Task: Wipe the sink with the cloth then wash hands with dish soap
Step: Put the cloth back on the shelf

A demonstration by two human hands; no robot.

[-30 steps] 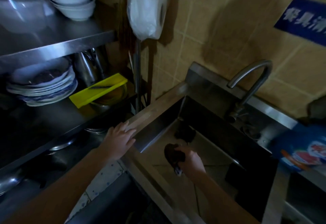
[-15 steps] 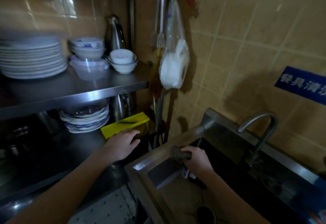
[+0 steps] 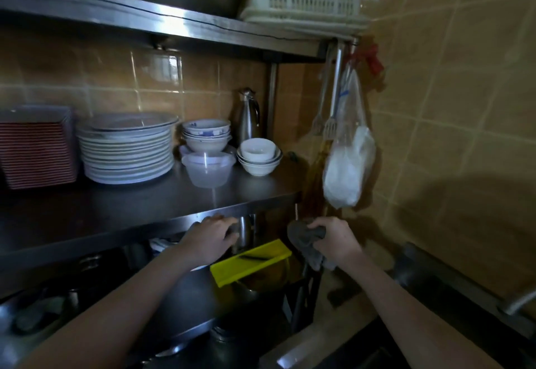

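Cloth [image 3: 305, 237] bunched in right hand [image 3: 338, 242], yellow tray [image 3: 232, 274] beside, plates [image 3: 127, 154] behind

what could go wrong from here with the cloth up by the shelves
1. The right hand grips the grey cloth, its tail hanging beside the yellow slicer; if wet, it may drip on kitchenware.
2. The cloth is close under the hanging plastic bag and could brush it.
3. The left hand is at the steel shelf edge; a jolt might rattle the stacked bowls.
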